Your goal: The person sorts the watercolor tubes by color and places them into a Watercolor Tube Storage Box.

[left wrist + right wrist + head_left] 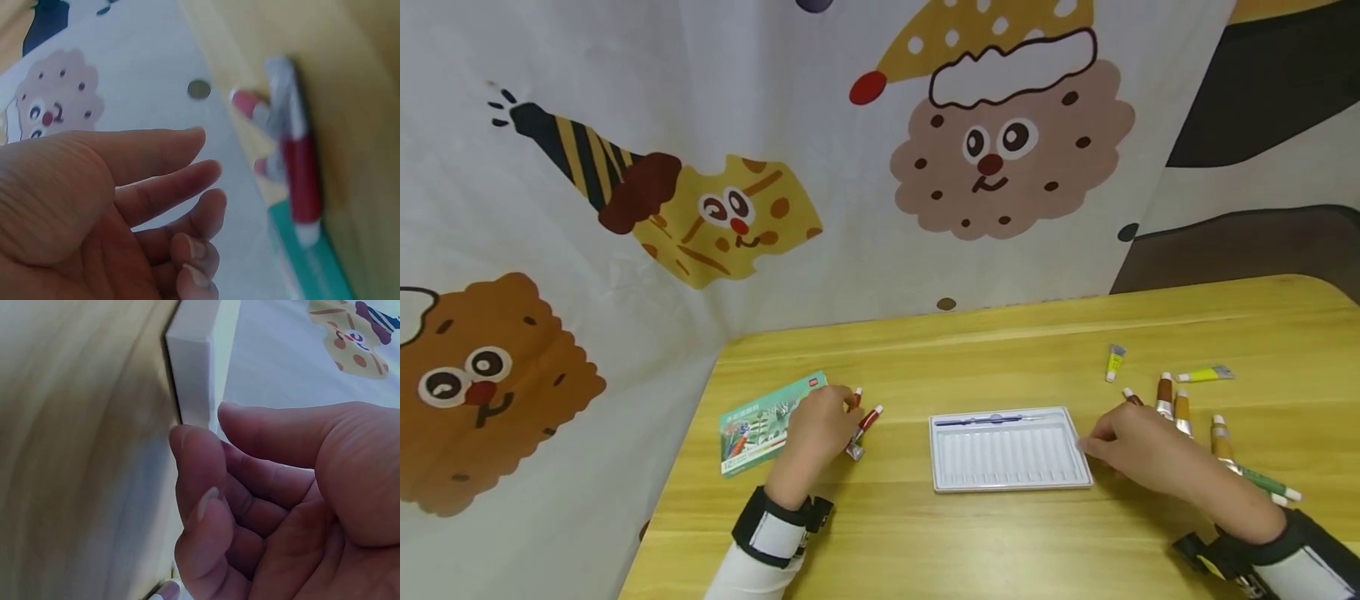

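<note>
A white plastic paint tray [1011, 454] with ridged slots lies on the table, a thin purple paintbrush [977, 422] along its far side. My right hand [1138, 446] pinches the tray's right edge between thumb and curled fingers; in the right wrist view the tray's corner [194, 378] shows at the fingertips. My left hand [823, 425] hovers at the green paint box [752, 429] beside red paint tubes [870, 418]. In the left wrist view its loosely curled fingers hold nothing, and a dark red tube [302, 178] lies apart from them.
Right of the tray lie several paint tubes: yellow ones [1116, 363], brown ones [1164, 393], an ochre one [1221, 437] and a green one [1270, 482]. Some sit partly behind my right forearm. A cartoon-printed cloth [850, 275] hangs behind the wooden table [910, 358].
</note>
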Demonstrator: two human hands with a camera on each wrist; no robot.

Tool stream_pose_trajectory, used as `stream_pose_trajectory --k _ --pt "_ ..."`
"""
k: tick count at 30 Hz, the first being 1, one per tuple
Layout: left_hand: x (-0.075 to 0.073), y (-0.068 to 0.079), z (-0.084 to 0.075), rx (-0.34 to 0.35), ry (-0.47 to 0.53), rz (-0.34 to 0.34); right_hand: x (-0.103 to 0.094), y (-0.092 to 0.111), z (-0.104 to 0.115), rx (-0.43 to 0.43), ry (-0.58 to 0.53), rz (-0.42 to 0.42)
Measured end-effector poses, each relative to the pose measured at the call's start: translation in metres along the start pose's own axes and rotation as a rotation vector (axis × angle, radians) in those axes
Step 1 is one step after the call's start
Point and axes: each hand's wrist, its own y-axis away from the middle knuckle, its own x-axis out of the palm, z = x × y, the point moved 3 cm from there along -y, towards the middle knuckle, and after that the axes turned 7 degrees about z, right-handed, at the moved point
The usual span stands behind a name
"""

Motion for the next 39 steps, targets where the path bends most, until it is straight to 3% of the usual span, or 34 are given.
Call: stream_pose_trajectory --k 6,13,26,31,35,39 --pt "0.017 -0.004 -0.005 0.055 -0.039 0.045 0.004 -0.002 -0.003 -0.006 0.015 0.003" --pt "0.023 -0.006 -0.004 0.063 -0.112 0.042 0.005 -0.001 -0.003 -0.044 0.039 -0.020" --pt "0.028 -0.007 -0.009 0.286 -0.279 0.035 0.008 -0.003 -0.002 -0.022 0.041 -0.019" --pt "0.022 -0.005 -0.007 0.326 -0.184 0.030 0.010 -0.003 -0.002 -0.008 0.028 -0.007" --pt "0.011 -0.002 -0.013 0.366 -0.111 -0.047 0.010 -0.003 -0.001 0.009 0.024 -0.001" --pt "0.005 0.002 -0.023 0.445 -0.106 -0.127 0.009 -0.003 0.001 0.017 0.022 -0.002"
